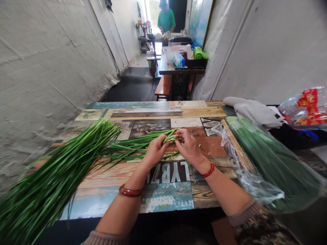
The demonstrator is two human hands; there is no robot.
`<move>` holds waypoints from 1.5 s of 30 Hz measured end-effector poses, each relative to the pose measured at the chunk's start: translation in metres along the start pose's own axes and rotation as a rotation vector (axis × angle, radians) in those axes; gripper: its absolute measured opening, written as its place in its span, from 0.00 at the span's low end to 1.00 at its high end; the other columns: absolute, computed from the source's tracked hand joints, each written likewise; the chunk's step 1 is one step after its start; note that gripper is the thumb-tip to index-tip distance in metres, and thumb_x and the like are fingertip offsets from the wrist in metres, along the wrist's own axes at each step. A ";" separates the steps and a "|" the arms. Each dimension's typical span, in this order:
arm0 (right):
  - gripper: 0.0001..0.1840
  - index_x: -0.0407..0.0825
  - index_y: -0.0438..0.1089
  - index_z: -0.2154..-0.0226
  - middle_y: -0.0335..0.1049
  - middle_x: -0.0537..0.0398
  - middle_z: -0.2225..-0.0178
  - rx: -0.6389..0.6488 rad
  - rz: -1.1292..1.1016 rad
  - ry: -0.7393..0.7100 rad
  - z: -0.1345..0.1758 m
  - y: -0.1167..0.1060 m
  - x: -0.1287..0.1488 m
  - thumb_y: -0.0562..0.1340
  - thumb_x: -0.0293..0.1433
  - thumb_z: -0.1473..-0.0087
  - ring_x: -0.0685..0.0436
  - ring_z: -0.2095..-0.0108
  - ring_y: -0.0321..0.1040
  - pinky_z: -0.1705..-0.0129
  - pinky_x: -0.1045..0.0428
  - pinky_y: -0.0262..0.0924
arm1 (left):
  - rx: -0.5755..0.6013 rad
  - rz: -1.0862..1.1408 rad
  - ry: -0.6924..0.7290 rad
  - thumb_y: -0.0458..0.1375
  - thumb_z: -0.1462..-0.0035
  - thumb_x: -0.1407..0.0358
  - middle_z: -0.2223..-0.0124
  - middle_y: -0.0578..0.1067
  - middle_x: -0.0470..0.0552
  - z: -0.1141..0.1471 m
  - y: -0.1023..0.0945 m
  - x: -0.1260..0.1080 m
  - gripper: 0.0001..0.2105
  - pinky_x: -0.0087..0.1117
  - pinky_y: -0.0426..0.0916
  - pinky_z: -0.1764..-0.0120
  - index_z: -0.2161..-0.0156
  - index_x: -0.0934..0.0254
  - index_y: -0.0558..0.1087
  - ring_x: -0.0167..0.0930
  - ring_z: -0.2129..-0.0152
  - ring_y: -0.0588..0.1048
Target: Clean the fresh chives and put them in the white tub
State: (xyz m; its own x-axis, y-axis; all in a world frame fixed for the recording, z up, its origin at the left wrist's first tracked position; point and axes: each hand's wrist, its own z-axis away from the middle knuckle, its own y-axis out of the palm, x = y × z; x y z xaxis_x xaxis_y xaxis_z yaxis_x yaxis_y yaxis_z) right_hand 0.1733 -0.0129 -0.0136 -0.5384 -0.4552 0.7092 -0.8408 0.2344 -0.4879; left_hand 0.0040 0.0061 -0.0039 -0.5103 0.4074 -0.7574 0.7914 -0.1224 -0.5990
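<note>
Over the middle of the table, my left hand [156, 148] is closed around the pale stem ends of a small bunch of garlic chives [135, 142], whose green leaves trail left. Close against it, my right hand [188, 147] has its fingertips pinched at the white ends of the same chives. Small trimmed scraps [200, 147] lie just right of my fingers. A large loose pile of chives [58, 166] spreads across the left side and hangs over the near edge. On the right, more chives [265, 156] are wrapped in clear plastic.
The wood-patterned table [166, 197] carries a bundle of thin wooden sticks [237, 146] in clear plastic at right. Beyond are a grey cloth [255, 112] and a red-printed plastic bag [306, 107]. Farther back stand a bench [163, 85], a loaded second table [168, 69] and a person in green [166, 21].
</note>
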 end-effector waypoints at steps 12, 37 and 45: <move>0.04 0.50 0.70 0.65 0.73 0.54 0.70 0.001 0.065 0.034 -0.015 -0.037 -0.019 0.60 0.28 0.45 0.46 0.71 0.69 0.66 0.51 0.64 | -0.020 0.020 -0.016 0.50 0.40 0.60 0.76 0.56 0.41 0.001 -0.007 -0.002 0.14 0.27 0.52 0.71 0.75 0.62 0.56 0.25 0.76 0.57; 0.10 0.49 0.71 0.70 0.71 0.57 0.71 -0.063 -0.471 0.309 -0.006 0.004 -0.018 0.61 0.39 0.46 0.48 0.70 0.66 0.67 0.54 0.60 | 0.024 -0.055 0.018 0.52 0.40 0.61 0.77 0.58 0.40 0.003 0.006 0.004 0.14 0.26 0.52 0.72 0.75 0.62 0.57 0.24 0.77 0.58; 0.13 0.50 0.72 0.70 0.72 0.55 0.69 0.003 -0.278 0.180 -0.012 -0.026 -0.021 0.60 0.42 0.43 0.46 0.68 0.67 0.64 0.52 0.61 | 0.001 -0.038 0.018 0.52 0.40 0.61 0.76 0.60 0.41 0.003 0.004 0.005 0.12 0.26 0.54 0.70 0.73 0.63 0.60 0.25 0.76 0.59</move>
State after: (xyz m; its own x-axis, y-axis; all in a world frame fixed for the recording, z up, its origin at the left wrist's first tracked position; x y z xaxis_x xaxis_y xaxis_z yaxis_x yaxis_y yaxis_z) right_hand 0.2056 0.0012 -0.0101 -0.2902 -0.3420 0.8938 -0.9568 0.1197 -0.2649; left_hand 0.0037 0.0050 -0.0103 -0.5341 0.4278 -0.7292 0.7712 -0.1070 -0.6276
